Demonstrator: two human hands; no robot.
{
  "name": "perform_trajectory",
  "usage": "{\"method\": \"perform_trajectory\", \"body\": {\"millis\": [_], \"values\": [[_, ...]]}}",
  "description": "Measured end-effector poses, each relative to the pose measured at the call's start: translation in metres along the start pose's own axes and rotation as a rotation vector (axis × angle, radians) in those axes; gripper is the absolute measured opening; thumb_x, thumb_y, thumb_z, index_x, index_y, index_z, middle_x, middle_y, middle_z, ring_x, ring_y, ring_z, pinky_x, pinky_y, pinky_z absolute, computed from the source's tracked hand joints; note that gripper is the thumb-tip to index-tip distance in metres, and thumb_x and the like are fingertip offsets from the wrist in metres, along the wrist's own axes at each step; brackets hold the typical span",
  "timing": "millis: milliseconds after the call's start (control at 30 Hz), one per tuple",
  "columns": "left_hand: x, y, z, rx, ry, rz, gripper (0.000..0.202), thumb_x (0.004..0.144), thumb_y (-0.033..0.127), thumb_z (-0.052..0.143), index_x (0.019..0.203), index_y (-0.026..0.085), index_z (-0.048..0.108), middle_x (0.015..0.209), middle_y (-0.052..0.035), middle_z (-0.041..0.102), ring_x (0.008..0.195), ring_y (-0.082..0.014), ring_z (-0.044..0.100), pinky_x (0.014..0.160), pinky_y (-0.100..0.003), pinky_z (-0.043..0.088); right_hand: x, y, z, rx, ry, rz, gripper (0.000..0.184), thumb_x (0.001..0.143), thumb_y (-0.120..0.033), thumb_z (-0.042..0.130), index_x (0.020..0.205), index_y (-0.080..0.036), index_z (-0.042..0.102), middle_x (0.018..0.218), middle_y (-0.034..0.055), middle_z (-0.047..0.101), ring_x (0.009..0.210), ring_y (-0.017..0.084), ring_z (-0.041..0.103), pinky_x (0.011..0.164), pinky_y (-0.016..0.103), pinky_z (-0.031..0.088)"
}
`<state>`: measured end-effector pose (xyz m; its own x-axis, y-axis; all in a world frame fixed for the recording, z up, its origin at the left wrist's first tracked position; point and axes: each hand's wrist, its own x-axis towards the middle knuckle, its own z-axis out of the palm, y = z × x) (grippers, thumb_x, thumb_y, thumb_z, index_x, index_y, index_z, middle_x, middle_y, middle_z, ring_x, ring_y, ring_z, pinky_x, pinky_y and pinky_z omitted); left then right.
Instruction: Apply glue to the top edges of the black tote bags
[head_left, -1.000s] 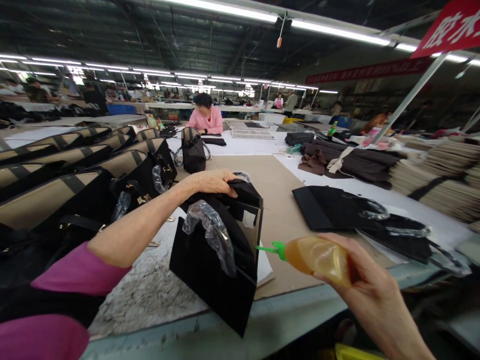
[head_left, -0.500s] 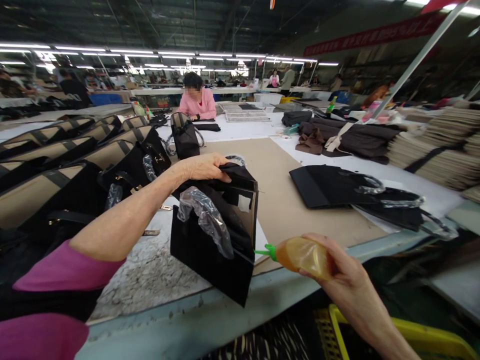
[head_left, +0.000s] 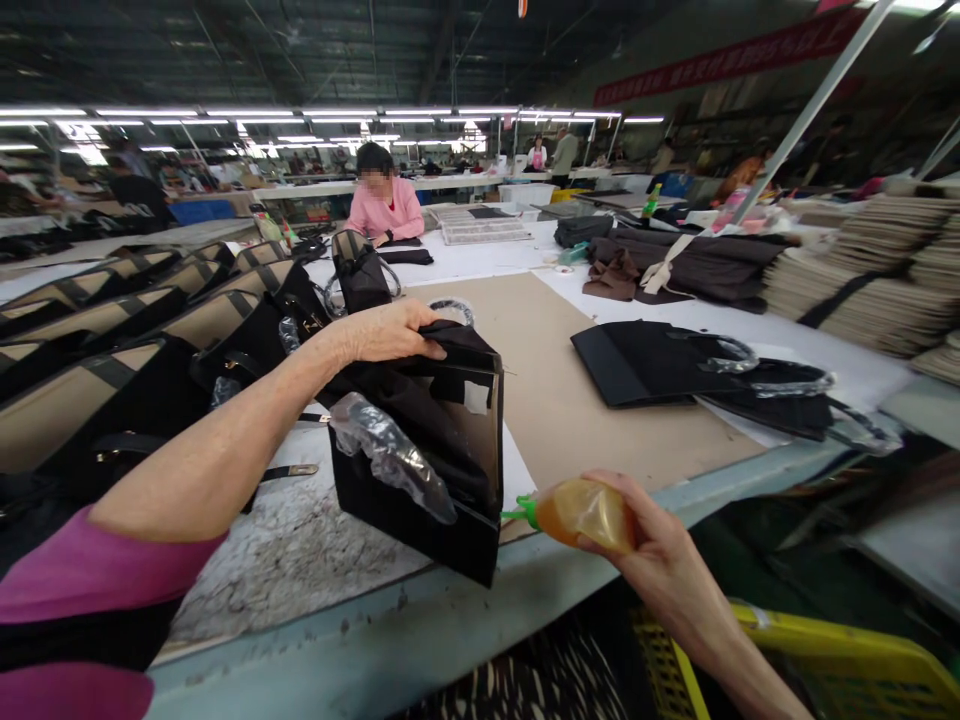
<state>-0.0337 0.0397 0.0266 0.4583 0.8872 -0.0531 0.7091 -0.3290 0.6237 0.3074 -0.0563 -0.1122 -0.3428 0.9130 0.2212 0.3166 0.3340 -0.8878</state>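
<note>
A black handbag [head_left: 405, 535] stands on the near edge of the table, its top gaping and a plastic-wrapped handle [head_left: 394, 450] hanging over the front. My left hand [head_left: 401, 330] is closed on the bag's far upper edge, thumb toward me. In my right hand [head_left: 637, 525] is a squeeze bottle [head_left: 581, 512] of amber liquid, probably glue, lying nearly level. Its green nozzle [head_left: 521, 512] points left, with the tip at the bag's right side edge; whether it touches I cannot tell. Inside the bag, dark lining and a small white patch [head_left: 475, 398] show.
Rows of black bags with beige interiors [head_left: 82, 385] crowd the left. Flat black bag pieces [head_left: 645, 365] lie right, near stacked beige panels [head_left: 847, 260]. A yellow basket [head_left: 840, 655] sits below the table edge [head_left: 360, 640]. Across the table a person in pink [head_left: 386, 205] leans over.
The bag's mouth gapes wider, showing more of the lining, and its front has tipped more upright. The nozzle stays at the bag's side edge. The whole view has shifted slightly.
</note>
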Motion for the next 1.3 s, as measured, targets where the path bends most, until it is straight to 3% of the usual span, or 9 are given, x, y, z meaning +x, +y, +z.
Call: {"method": "perform_trajectory", "body": {"millis": [200, 333, 467, 567, 667, 833, 1000, 1300], "values": [[-0.025, 0.040, -0.020, 0.214, 0.195, 0.062, 0.019, 0.075, 0.024, 0.052, 0.081, 0.013, 0.065, 0.066, 0.0030, 0.057, 0.063, -0.0110, 0.049, 0.060, -0.019, 0.038, 0.018, 0.004, 0.002, 0.235, 0.166, 0.059, 0.043, 0.073, -0.036, 0.074, 0.109, -0.025, 0.055, 0.098, 0.0014, 0.061, 0.086, 0.022, 0.057, 0.072, 0.029, 0.050], [-0.039, 0.056, -0.011, 0.544, 0.326, 0.087, 0.026, 0.072, 0.009, 0.041, 0.080, 0.014, 0.065, 0.065, 0.0016, 0.059, 0.063, -0.0113, 0.052, 0.062, -0.019, 0.039, 0.035, 0.012, 0.007, 0.480, 0.220, 0.105, 0.048, 0.073, -0.038, 0.076, 0.110, -0.023, 0.051, 0.101, 0.0044, 0.060, 0.091, 0.027, 0.056, 0.069, 0.037, 0.056], [-0.046, 0.030, 0.015, 0.766, 0.385, 0.018, 0.038, 0.068, 0.006, 0.041, 0.095, 0.018, 0.065, 0.086, -0.0031, 0.067, 0.083, -0.0177, 0.061, 0.077, -0.026, 0.045, 0.050, 0.022, 0.017, 0.510, 0.267, 0.112, 0.050, 0.069, -0.040, 0.078, 0.108, -0.022, 0.051, 0.101, 0.0053, 0.059, 0.093, 0.029, 0.056, 0.069, 0.039, 0.057], [-0.054, 0.003, 0.033, 0.783, 0.444, -0.032, 0.040, 0.072, 0.008, 0.042, 0.105, 0.019, 0.062, 0.096, -0.0053, 0.067, 0.094, -0.0208, 0.061, 0.084, -0.031, 0.047, 0.060, 0.030, 0.026, 0.472, 0.276, 0.101, 0.050, 0.069, -0.042, 0.077, 0.107, -0.022, 0.051, 0.098, 0.0051, 0.059, 0.092, 0.029, 0.057, 0.069, 0.040, 0.056], [-0.065, -0.010, 0.045, 0.762, 0.524, -0.043, 0.043, 0.072, 0.006, 0.042, 0.109, 0.019, 0.061, 0.104, -0.0061, 0.066, 0.097, -0.0214, 0.061, 0.086, -0.033, 0.048, 0.070, 0.040, 0.035, 0.431, 0.280, 0.086, 0.051, 0.069, -0.043, 0.076, 0.108, -0.021, 0.051, 0.096, 0.0050, 0.059, 0.089, 0.029, 0.057, 0.068, 0.040, 0.056], [-0.071, -0.006, 0.059, 0.776, 0.518, -0.019, 0.046, 0.065, 0.000, 0.043, 0.103, 0.019, 0.062, 0.106, -0.0070, 0.066, 0.096, -0.0222, 0.061, 0.087, -0.037, 0.048, 0.091, 0.052, 0.047, 0.311, 0.294, 0.018, 0.050, 0.069, -0.044, 0.075, 0.108, -0.022, 0.052, 0.095, 0.0038, 0.058, 0.085, 0.026, 0.056, 0.076, 0.042, 0.051], [-0.070, -0.007, 0.067, 0.756, 0.500, -0.028, 0.046, 0.064, -0.002, 0.043, 0.101, 0.018, 0.063, 0.105, -0.0070, 0.066, 0.095, -0.0216, 0.061, 0.087, -0.037, 0.048, 0.111, 0.048, 0.052, 0.192, 0.285, -0.082, 0.047, 0.073, -0.043, 0.072, 0.111, -0.023, 0.052, 0.100, 0.0032, 0.057, 0.090, 0.026, 0.054, 0.086, 0.043, 0.043], [-0.075, -0.008, 0.072, 0.741, 0.527, 0.003, 0.048, 0.062, -0.002, 0.042, 0.101, 0.017, 0.063, 0.104, -0.0082, 0.067, 0.093, -0.0226, 0.061, 0.084, -0.038, 0.050, 0.132, 0.055, 0.058, 0.085, 0.237, -0.140, 0.049, 0.074, -0.047, 0.068, 0.113, -0.022, 0.052, 0.103, 0.0046, 0.058, 0.091, 0.028, 0.054, 0.084, 0.043, 0.042]]}}
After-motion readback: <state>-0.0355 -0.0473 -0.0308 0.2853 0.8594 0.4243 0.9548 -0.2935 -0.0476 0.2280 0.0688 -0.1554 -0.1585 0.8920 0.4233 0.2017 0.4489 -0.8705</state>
